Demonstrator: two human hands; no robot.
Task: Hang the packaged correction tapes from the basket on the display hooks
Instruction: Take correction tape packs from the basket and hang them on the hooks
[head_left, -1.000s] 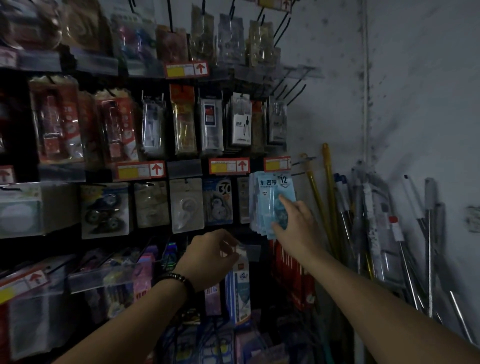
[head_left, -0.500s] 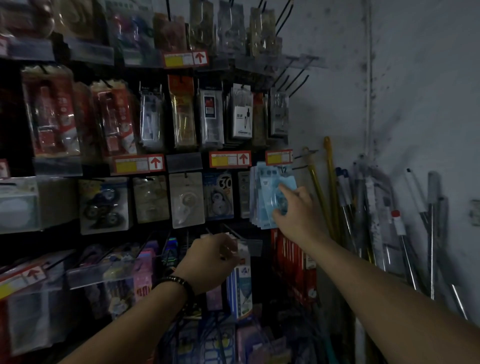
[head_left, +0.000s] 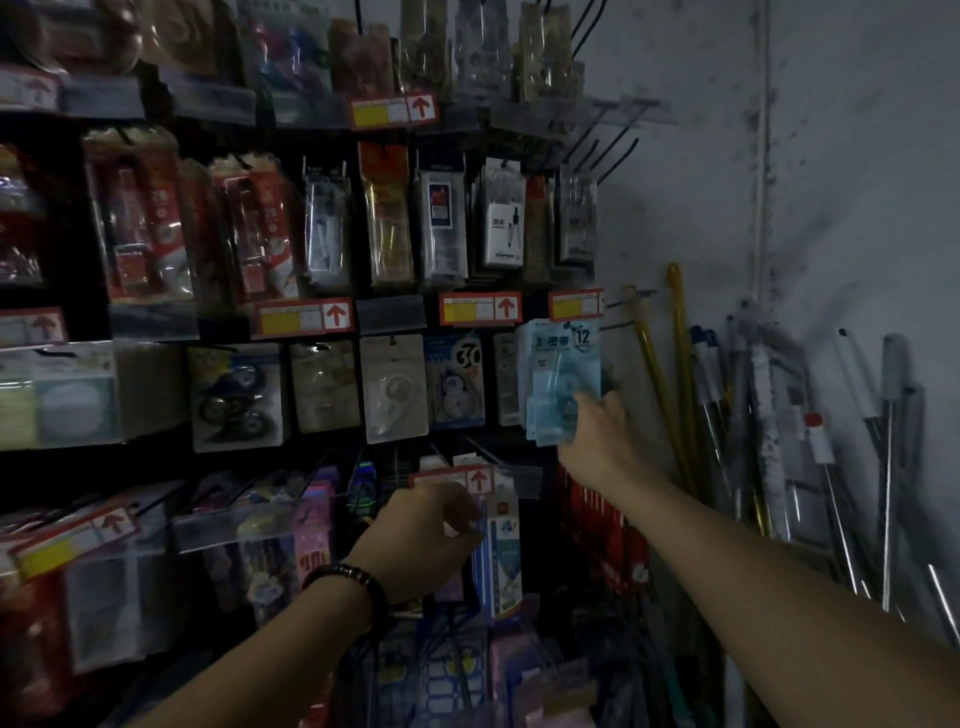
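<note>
1. While the blue stack of correction tapes (head_left: 558, 374) hangs at the right end of the rack's middle row, just under a red price tag (head_left: 574, 304), your right hand (head_left: 597, 441) is on it. Its fingers are bent round the stack's lower right corner, holding the packs.
2. Your left hand (head_left: 431, 535) sits lower, at the front of the bottom row beside another price tag. Its fingers are curled, but I cannot tell whether they pinch anything.
3. Judging from this, the batch looks nearly hung and the packs need only settling straight. No basket is in view, so you cannot read from here how many remain.
4. Other carded tapes (head_left: 452, 384) hang just left of the stack. Bare hooks (head_left: 613, 150) jut out at the rack's top right corner.
5. Long poles (head_left: 675, 389) lean on the wall (head_left: 857, 182) just right of the rack, near your right wrist. They leave little room on that side.
</note>
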